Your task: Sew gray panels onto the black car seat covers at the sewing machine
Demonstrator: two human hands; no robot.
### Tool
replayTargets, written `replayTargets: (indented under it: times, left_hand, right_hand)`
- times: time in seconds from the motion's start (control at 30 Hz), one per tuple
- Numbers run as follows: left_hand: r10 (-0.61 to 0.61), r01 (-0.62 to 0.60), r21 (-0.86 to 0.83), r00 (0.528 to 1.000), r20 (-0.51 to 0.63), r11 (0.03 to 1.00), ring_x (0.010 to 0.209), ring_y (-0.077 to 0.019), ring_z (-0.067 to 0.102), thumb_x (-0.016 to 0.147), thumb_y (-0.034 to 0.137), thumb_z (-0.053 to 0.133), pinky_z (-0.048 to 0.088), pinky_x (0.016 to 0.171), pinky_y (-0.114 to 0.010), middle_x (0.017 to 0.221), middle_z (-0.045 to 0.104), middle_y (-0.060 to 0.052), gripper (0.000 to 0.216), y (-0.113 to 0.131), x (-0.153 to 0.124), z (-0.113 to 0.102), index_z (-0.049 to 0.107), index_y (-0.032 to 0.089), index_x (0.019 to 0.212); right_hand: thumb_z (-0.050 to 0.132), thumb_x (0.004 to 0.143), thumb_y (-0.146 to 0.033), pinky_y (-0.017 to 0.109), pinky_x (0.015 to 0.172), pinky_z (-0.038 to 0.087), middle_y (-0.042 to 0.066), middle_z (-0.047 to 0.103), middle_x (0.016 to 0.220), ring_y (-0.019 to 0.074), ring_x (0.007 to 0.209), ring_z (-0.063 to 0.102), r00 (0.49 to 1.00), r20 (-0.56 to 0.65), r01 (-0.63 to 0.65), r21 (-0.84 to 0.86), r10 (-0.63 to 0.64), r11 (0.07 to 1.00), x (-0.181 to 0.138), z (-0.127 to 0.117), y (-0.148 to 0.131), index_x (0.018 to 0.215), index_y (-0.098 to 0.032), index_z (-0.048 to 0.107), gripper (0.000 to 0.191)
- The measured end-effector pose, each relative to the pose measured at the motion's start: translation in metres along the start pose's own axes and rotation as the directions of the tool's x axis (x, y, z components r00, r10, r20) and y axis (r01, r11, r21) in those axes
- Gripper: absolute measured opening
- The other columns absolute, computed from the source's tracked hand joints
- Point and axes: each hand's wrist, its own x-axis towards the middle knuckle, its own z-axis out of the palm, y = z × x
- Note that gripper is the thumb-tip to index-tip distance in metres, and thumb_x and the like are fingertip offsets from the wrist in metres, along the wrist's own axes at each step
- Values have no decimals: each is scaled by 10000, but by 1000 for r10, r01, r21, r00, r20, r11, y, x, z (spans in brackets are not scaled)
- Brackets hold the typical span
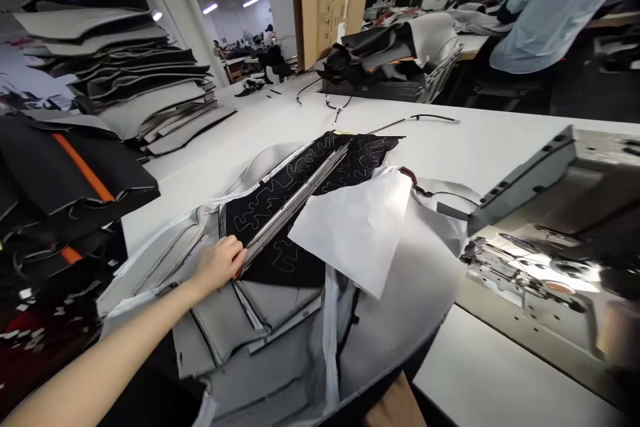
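Observation:
A grey foam-backed seat cover (260, 380) lies with its inner side up, full of seams and white edging strips. On it sits a black panel (285, 193) stitched with a wavy pale wire, and a long ridged seam runs down the panel's middle. My left hand (220, 263) is closed on the near end of that seam, fingers curled around it. A white sheet (357, 227) rests over the cover's right part. At the bottom edge, my right hand (395, 407) is partly under the cover's dark rim; its fingers are hidden.
A sewing machine (535, 273) stands close on the right. Stacked foam panels (120, 67) rise at the left, beside dark covers with orange stripes (83, 163). Behind the white table (250, 121) are a cardboard box (327, 7), piled covers (385, 47) and a seated person (555, 13).

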Motion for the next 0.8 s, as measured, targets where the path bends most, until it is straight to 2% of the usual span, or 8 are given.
replayTargets:
  times: [0.1, 0.2, 0.27, 0.33, 0.43, 0.53, 0.67, 0.8]
  left_hand:
    - [25, -25, 47, 1000, 1, 999, 736, -172, 534, 915, 330, 317, 363, 642, -280, 789, 534, -41, 329, -10, 43, -15, 486, 192, 670]
    - [115, -112, 83, 993, -29, 990, 674, -173, 525, 893, 317, 327, 328, 582, -286, 760, 539, -49, 319, 10, 74, -43, 491, 184, 653]
    - [210, -207, 65, 977, -45, 976, 663, -170, 532, 901, 342, 312, 328, 576, -279, 732, 550, -44, 348, 47, 80, -66, 515, 181, 669]
    - [352, -350, -86, 936, 5, 933, 687, -166, 559, 923, 407, 288, 363, 607, -264, 747, 584, -34, 396, 97, 72, -88, 560, 185, 740]
    - [623, -518, -381, 745, 239, 766, 749, -183, 616, 915, 470, 334, 430, 675, -261, 832, 656, -29, 412, 179, 52, -104, 589, 215, 1115]
    - [668, -596, -314, 588, 456, 739, 837, -285, 644, 840, 466, 482, 461, 688, -332, 930, 683, -101, 723, 246, 43, -93, 258, 175, 1463]
    - [596, -522, -314, 557, 578, 793, 866, -291, 649, 837, 199, 398, 470, 700, -342, 1004, 675, -170, 724, 292, 55, -62, 112, 117, 1497]
    - [593, -413, -426, 551, 587, 805, 775, -250, 637, 815, 135, 367, 454, 657, -305, 941, 688, -150, 753, 301, 58, -49, 48, 83, 1495]
  right_hand:
    - [677, 755, -373, 479, 1123, 152, 59, 637, 870, 263, 953, 529, 1000, 14, 25, -39, -25, 999, 9, -6, -5, 817, -264, 673, 125]
    - [679, 743, -331, 470, 1145, 4, 44, 643, 1001, 279, 1074, 478, 997, 63, 44, -62, -40, 997, 21, -18, -13, 967, -277, 661, 232]
    - [631, 797, -308, 433, 1150, 7, 15, 642, 976, 240, 1073, 484, 995, 102, 25, -32, -22, 999, 25, -22, -18, 967, -276, 642, 174]
    - [605, 823, -297, 420, 1148, 48, 4, 634, 903, 218, 1050, 497, 988, 150, -25, -2, 25, 1000, 26, -22, -23, 919, -260, 631, 106]
    - [573, 847, -291, 466, 1127, 145, 7, 625, 877, 229, 1047, 499, 986, 162, -33, 6, 32, 999, 24, -19, -25, 941, -241, 619, 116]
    - [522, 881, -305, 491, 1093, 223, 18, 617, 915, 233, 1046, 501, 990, 144, -12, -2, 12, 1000, 20, -27, -19, 1009, -245, 609, 166]
    - [573, 839, -357, 531, 1094, 225, 78, 588, 1110, 279, 1157, 453, 984, 128, -110, -91, 121, 990, 16, -45, -2, 1123, -240, 581, 308]
    - [601, 809, -252, 490, 1022, 340, 35, 610, 784, 238, 909, 544, 995, 16, -96, -141, 99, 985, 13, -42, 5, 862, -209, 630, 74]
